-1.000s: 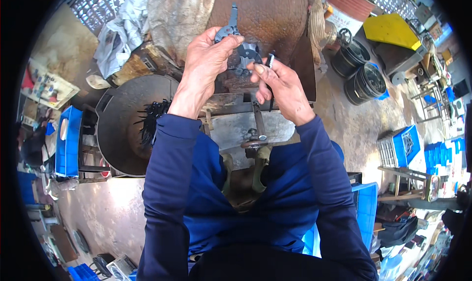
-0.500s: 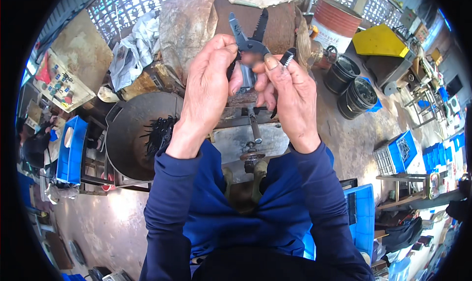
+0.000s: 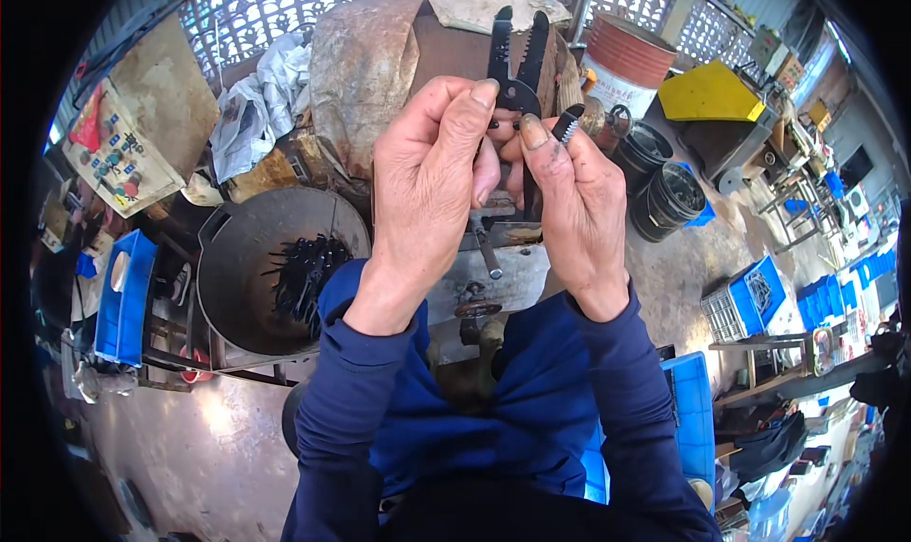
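both hands are raised close together in the middle of the view, backs toward the camera. the left hand has its grip clenched around a dark metal plier-like tool, whose two black prongs stick up above the fingers, spread apart in a narrow v; the index finger presses at the tool's pivot. the right hand sits just beside it, touching the left at the thumbs, and its grip pinches a small dark ridged piece between thumb and forefinger, just right of the tool's pivot. whether that piece touches the tool cannot be told.

below the hands, a grey metal surface carries a bolt-like handle and a small rusty fitting. to the left stands a round dark pan with a heap of black metal parts inside. farther left is a blue crate. on the far right stand black buckets, a yellow cover and a red-and-white drum. a rusty curved sheet rises behind the hands. blue sleeves fill the near edge.
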A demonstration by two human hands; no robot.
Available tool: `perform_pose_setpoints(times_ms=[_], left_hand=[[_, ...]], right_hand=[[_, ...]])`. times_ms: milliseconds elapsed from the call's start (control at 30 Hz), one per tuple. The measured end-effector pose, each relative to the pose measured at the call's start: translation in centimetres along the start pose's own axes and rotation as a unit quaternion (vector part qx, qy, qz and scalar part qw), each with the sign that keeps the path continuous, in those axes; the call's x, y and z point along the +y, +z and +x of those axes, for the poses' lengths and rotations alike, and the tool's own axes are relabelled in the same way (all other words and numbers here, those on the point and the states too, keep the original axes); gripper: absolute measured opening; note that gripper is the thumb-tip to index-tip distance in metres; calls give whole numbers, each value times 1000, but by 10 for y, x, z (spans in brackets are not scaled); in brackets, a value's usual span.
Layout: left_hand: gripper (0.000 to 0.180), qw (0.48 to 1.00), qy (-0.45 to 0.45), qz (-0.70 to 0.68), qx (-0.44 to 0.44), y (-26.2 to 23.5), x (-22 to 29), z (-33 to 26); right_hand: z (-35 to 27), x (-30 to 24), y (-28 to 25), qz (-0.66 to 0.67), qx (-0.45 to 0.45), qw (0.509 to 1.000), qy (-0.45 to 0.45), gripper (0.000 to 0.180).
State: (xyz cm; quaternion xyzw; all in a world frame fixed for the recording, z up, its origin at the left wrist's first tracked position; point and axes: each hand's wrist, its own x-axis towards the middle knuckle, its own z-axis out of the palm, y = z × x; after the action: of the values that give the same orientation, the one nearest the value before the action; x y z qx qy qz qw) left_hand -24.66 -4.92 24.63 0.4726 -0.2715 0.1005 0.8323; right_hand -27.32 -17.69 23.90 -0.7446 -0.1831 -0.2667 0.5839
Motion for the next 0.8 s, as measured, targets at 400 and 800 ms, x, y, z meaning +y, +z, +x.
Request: perform_pose_setpoints(times_ms=[400,800], left_hand=[[21,994,-20,-101,44,1,-16,-10],[21,991,-41,-95,90,-26,-33,-16]], right_hand=[[-9,4,7,-9,11,1000,14,28],[-8,36,25,9,-32,999,39,28]])
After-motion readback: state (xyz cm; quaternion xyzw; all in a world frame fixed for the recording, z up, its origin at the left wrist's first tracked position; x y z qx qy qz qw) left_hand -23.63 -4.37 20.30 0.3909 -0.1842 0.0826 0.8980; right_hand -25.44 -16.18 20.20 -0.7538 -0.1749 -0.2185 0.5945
